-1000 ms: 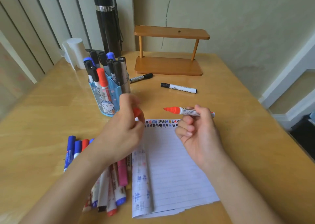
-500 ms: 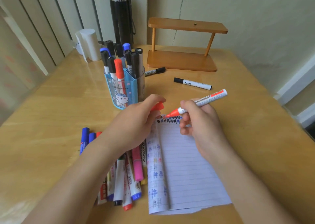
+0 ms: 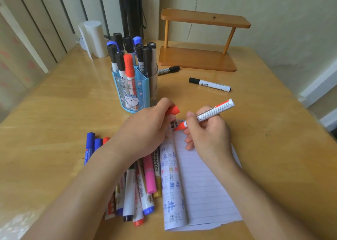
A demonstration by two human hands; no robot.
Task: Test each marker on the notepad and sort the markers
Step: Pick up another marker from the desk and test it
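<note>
My right hand (image 3: 207,132) grips an uncapped red marker (image 3: 209,114), its tip down on the top left corner of the lined notepad (image 3: 206,185). My left hand (image 3: 145,130) pinches the marker's red cap (image 3: 174,110) just left of the tip. The notepad's left margin carries many small coloured test marks. A pile of several markers (image 3: 142,185) lies left of the notepad, partly hidden under my left forearm. A blue pen holder (image 3: 135,90) behind my left hand holds several capped markers.
Two black-capped markers (image 3: 209,84) (image 3: 168,70) lie loose on the table behind my hands. A wooden stand (image 3: 197,57) sits at the back, with a black flask (image 3: 130,11) and a white roll (image 3: 94,37) at the back left. The table's right edge runs nearby.
My right hand turned the red marker from level to tip-down and brought it onto the notepad's top left corner. My left hand kept the cap.
</note>
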